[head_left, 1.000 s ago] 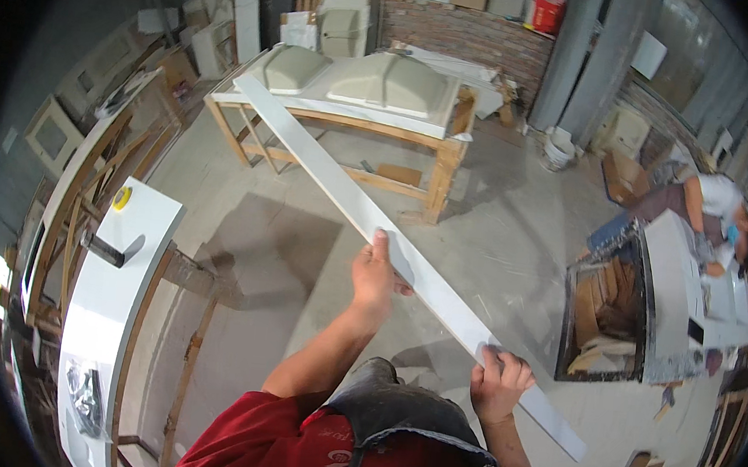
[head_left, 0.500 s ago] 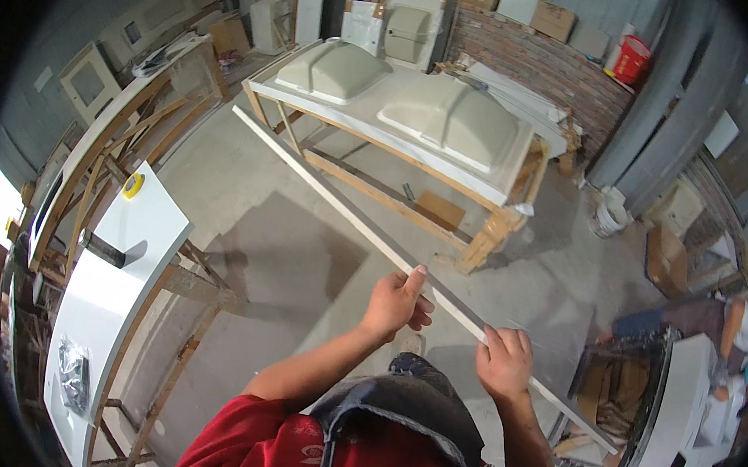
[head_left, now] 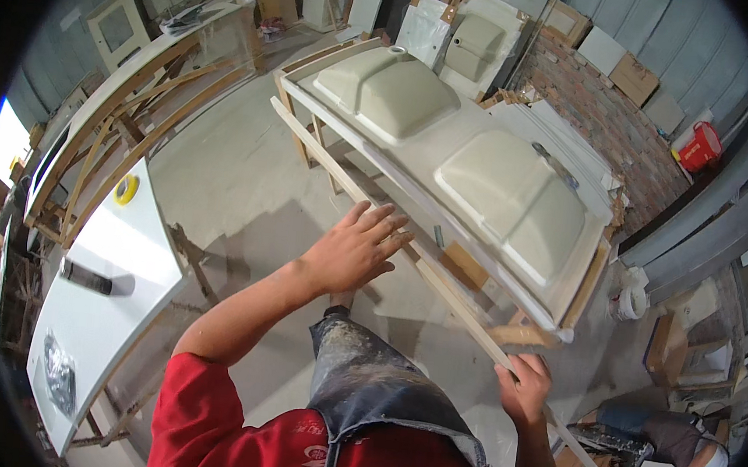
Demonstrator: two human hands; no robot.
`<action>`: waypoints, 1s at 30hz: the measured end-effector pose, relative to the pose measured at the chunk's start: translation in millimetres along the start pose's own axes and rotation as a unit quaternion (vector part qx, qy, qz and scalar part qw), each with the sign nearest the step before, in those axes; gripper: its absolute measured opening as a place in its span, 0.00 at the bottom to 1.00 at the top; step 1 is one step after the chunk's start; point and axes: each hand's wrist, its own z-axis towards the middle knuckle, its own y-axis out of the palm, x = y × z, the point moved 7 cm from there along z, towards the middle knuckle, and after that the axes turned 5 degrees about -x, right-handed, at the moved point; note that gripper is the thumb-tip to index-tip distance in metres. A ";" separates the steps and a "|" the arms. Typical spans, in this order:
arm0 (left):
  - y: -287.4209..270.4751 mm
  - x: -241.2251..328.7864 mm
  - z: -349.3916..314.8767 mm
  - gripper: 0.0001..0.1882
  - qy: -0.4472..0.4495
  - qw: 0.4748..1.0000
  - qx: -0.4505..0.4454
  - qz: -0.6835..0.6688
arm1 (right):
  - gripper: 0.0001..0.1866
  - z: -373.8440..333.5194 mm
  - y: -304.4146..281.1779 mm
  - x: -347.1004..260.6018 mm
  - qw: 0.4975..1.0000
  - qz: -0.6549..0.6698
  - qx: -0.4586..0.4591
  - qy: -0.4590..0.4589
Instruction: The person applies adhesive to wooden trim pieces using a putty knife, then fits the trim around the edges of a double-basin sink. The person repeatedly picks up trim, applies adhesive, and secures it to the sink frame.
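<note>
A long, slim wooden strip (head_left: 450, 294) slants across the space in front of me, from upper left to lower right. My right hand (head_left: 523, 387) is closed around it toward its lower right end. My left hand (head_left: 351, 251) lies palm down over the strip farther up, fingers stretched and spread; whether the palm touches the wood is hidden. Just beyond the strip, alongside its upper part, stands a wood-framed table (head_left: 469, 136) bearing two cream, basin-shaped domes, one at left (head_left: 389, 94) and one at right (head_left: 517, 205).
At left, a white panel (head_left: 140, 246) on a wooden stand holds yellow tape (head_left: 126, 189), a dark cylinder (head_left: 86, 277) and a plastic-wrapped item (head_left: 59, 374). A person (head_left: 682, 447) is low at the right. A white bucket (head_left: 630, 299) and red bucket (head_left: 698, 147) stand farther right.
My left hand has loosened from a closed hold to spread fingers. The strip now lies closer along the table's near edge. My view has shifted, bringing the table nearer.
</note>
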 end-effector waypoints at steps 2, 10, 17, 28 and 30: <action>16.2 -56.2 20.0 0.22 0.030 0.999 -0.032 -0.012 | 0.09 37.6 21.3 1.6 1.000 0.010 -0.008 -0.002; 37.9 -222.1 85.7 0.08 0.132 0.978 -0.097 -0.131 | 0.09 172.0 72.8 -20.5 0.997 -0.015 -0.057 0.059; 90.4 -315.6 132.9 0.07 0.131 0.977 -0.093 -0.138 | 0.10 256.0 118.9 12.1 0.989 -0.041 -0.098 0.108; 144.5 -423.4 164.8 0.07 0.072 0.977 -0.127 -0.153 | 0.08 369.1 193.1 46.7 0.989 -0.023 -0.106 0.104; 152.6 -435.0 161.5 0.07 0.074 0.976 -0.127 -0.160 | 0.08 379.7 201.7 45.6 0.992 -0.020 -0.081 0.098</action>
